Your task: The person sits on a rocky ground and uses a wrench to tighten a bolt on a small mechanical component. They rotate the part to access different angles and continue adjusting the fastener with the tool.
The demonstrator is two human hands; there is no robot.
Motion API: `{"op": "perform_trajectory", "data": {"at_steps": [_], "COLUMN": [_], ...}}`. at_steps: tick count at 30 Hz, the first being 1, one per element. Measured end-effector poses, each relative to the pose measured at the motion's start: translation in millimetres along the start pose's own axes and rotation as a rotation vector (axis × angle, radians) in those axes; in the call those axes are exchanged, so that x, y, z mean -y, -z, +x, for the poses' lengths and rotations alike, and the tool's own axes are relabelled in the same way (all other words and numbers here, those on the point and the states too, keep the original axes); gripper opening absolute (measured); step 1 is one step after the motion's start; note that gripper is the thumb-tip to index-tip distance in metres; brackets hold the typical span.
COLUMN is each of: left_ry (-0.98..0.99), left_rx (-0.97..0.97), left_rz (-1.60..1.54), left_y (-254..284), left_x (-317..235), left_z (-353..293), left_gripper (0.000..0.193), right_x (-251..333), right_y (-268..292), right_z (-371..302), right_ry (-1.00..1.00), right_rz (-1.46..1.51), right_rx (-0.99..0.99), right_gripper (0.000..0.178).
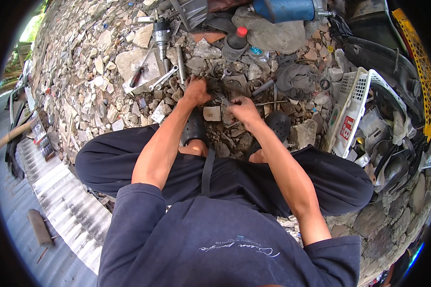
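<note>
Between my feet, over the stony ground, both hands work close together at a dark metal part. My left hand curls at its left side, fingers bent downward, and what they grip is hidden. On the right side, my right hand is closed in a pinch around a small grey metal piece whose kind I cannot make out. A combination wrench lies up and left of my left hand, beside a metal rod. Farther left, a screwdriver with a dark handle rests on a flat stone.
A silver-and-black tool lies beyond the wrench. Ahead stand a red-capped bottle and a blue cylinder. Right are a grey rag and a white basket of parts. Corrugated sheeting lies left.
</note>
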State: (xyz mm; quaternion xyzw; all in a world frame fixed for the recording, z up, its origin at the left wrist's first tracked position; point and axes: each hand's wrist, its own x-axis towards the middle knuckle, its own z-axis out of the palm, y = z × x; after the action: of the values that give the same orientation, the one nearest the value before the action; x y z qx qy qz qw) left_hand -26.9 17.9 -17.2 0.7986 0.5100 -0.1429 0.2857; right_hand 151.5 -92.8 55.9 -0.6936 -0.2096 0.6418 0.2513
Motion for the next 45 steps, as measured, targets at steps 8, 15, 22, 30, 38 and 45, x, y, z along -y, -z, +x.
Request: {"op": "perform_trajectory", "data": {"at_steps": [8,15,22,30,38,45], "left_ry": [0.056,0.032,0.017,0.062,0.068,0.05], "left_rx": [0.124,0.089,0.031,0.028,-0.014,-0.035], "left_rz": [0.078,0.046,0.064,0.085,0.076,0.14], "left_y": [13,9,11,7,11,-4], "left_x": [-16,-12,-17,-15,-22,-17], "left_z": [-1,-6,-10,-7,-14,-11], "left_gripper": [0.062,0.056,0.061,0.066,0.058,0.057], "right_x": [-10,10,19,11,0,24], "right_y": [-13,-13,-7,-1,-23,-9], "right_z": [-24,-27,-3,0,-29,-4], "right_ry": [0.815,0.702,0.012,-0.02,0.773,-0.277], "right_rz": [-1.01,-0.881,-0.08,0.073,-1.071,0.312], "right_rx": [-0.261,-0.247,-0.091,0.05,-0.309,-0.07], "right_gripper": [0.021,0.022,0.023,0.022,0.02,0.017]}}
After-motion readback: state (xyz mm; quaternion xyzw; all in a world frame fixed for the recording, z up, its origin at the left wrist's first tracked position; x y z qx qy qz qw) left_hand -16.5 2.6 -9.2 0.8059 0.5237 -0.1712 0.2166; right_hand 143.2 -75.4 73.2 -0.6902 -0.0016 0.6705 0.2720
